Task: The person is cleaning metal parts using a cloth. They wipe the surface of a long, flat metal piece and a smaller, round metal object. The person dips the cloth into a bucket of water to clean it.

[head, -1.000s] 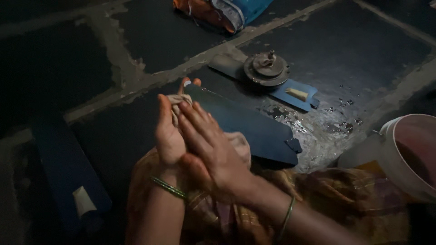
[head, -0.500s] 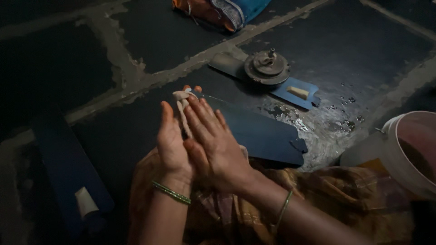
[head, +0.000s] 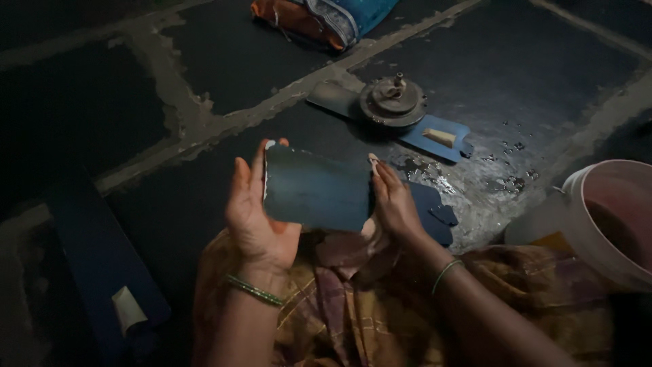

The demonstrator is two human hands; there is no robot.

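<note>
1. We see a dark stone floor (head: pixel 204 61) of large slabs with pale joints; it carries everything else, and a wet patch glistens right of centre.
2. Across our lap lies a checked cloth (head: pixel 353 319) in brown and plum, directly under both hands.
3. A pale bucket (head: pixel 614 217) stands at the right edge, well apart from the hands.
4. Along the left, a long dark blue strip (head: pixel 95 265) lies on the floor with a small pale piece on its near end.
5. The dark blue sheet (head: pixel 316 194) is the thing in hand: a flat, roughly rectangular piece held up over the lap, its long axis running left to right between the hands.
6. Another dark blue sheet (head: pixel 435 211) lies flat on the floor just behind and to the right of the held one.
7. A round metal device (head: pixel 392 102) sits farther away on the floor, beside a small blue card (head: pixel 438 139) with a pale piece on it.
8. Our left hand (head: pixel 255 217) is clamped on the sheet's left edge, fingers curled behind it and thumb low.
9. Our right hand (head: pixel 394 204) steadies the right edge with extended fingers; we cannot tell whether it pinches or only touches. Both hands are equally close, 1 at each short end.
</note>
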